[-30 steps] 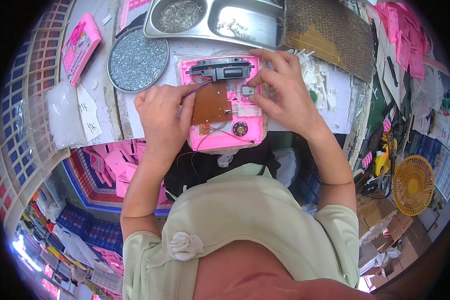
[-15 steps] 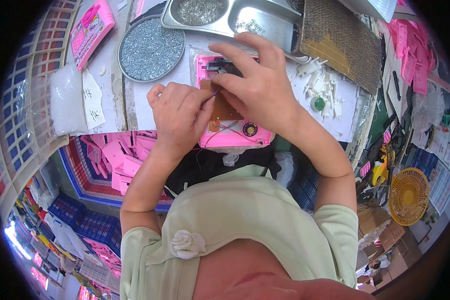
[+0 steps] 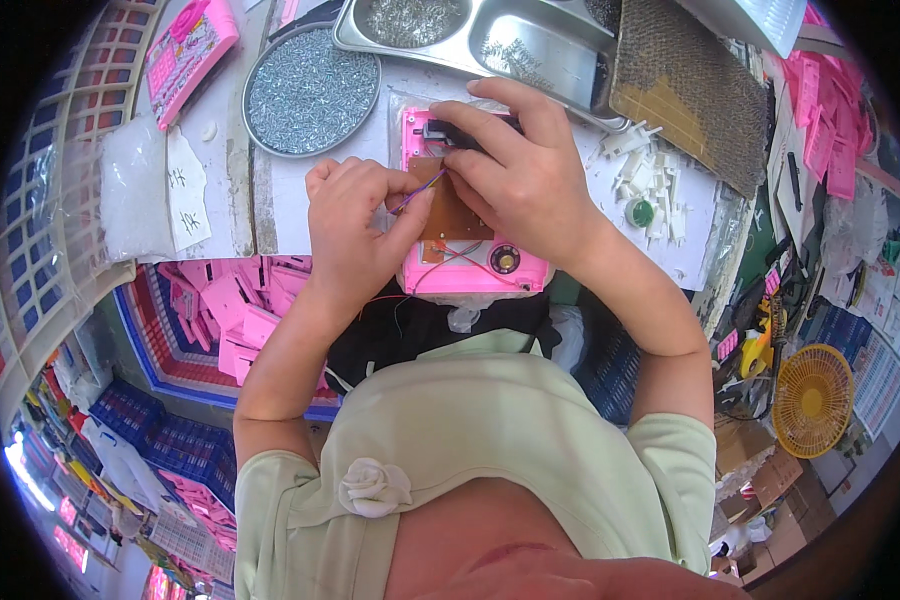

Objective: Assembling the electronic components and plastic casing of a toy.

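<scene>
A thin purple wire (image 3: 420, 192) runs between my two hands above a brown circuit board (image 3: 452, 215). My left hand (image 3: 362, 215) pinches its lower part between thumb and forefinger. At the wire's upper end, my right hand (image 3: 532, 170) has its thumb and forefinger closed, while its other fingers reach over a black part (image 3: 475, 135). The board lies in a pink plastic housing (image 3: 470, 280) on the bench, partly covered by my right hand. Red wires (image 3: 457, 262) and a round black speaker-like part (image 3: 505, 260) are at the housing's near end.
A round tray of small metal screws (image 3: 315, 90) stands at the back left, beside a steel compartment tray (image 3: 530, 50). White plastic pieces (image 3: 655, 185) lie to the right, near a brown textured board (image 3: 690, 95). Pink parts (image 3: 235, 310) fill a crate below the bench at left.
My left hand has opened slightly away from the right, and more of the purple wire shows between them. The view has shifted a little; the housing stays under my hands.
</scene>
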Demonstrator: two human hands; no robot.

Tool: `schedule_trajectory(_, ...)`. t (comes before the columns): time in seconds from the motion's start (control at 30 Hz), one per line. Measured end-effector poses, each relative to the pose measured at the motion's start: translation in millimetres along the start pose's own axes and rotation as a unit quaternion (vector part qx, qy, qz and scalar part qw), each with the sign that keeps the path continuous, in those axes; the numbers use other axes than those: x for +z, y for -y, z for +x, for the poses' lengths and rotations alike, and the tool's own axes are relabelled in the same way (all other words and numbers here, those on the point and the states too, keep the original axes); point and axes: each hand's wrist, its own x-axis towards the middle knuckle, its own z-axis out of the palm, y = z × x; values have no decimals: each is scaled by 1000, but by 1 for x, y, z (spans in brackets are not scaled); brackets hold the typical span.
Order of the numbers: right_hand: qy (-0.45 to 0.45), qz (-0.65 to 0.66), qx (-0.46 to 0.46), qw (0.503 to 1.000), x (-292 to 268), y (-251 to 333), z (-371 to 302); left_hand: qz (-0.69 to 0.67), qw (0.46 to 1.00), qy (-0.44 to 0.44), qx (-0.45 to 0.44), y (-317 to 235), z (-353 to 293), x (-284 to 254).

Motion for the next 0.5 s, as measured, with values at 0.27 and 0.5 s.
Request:
schedule_trajectory(0.27, -55, 15, -24, 998, -3, -5, -9, -92, 992, -64, -57, -1, -3, -19)
schedule_trajectory(0.5, -44, 97, 2, 994, -6, -12, -14, -108, 991, -84, -13, -11, -6, -23)
